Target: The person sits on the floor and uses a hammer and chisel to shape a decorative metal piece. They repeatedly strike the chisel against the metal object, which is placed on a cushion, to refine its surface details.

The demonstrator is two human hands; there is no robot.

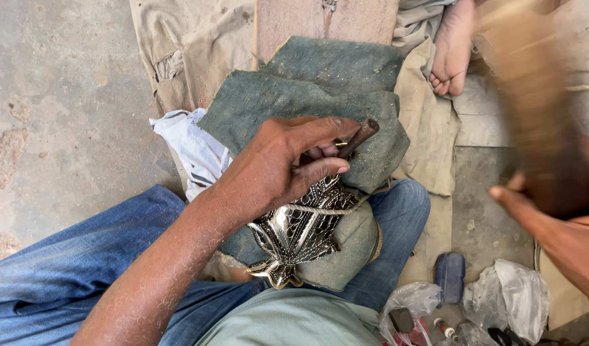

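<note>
My left hand (288, 163) grips a thin metal punch (360, 136), its tip held against a shiny engraved metal piece (294, 234) with a leaf-like outline. That piece rests on a grey-green felt pad (346, 256) over my lap and is tied down with a cord (326, 209). At the right edge, my right hand (551, 224) is closed around a blurred wooden mallet (531, 109) raised above the work.
More grey-green felt sheets (320, 83) lie ahead on a wooden block (294, 22) over tan cloth (192, 45). A white striped rag (192, 147) sits left. A bare foot (451, 51) shows top right. Plastic bags (506, 295) and small items lie lower right on the concrete floor (57, 96).
</note>
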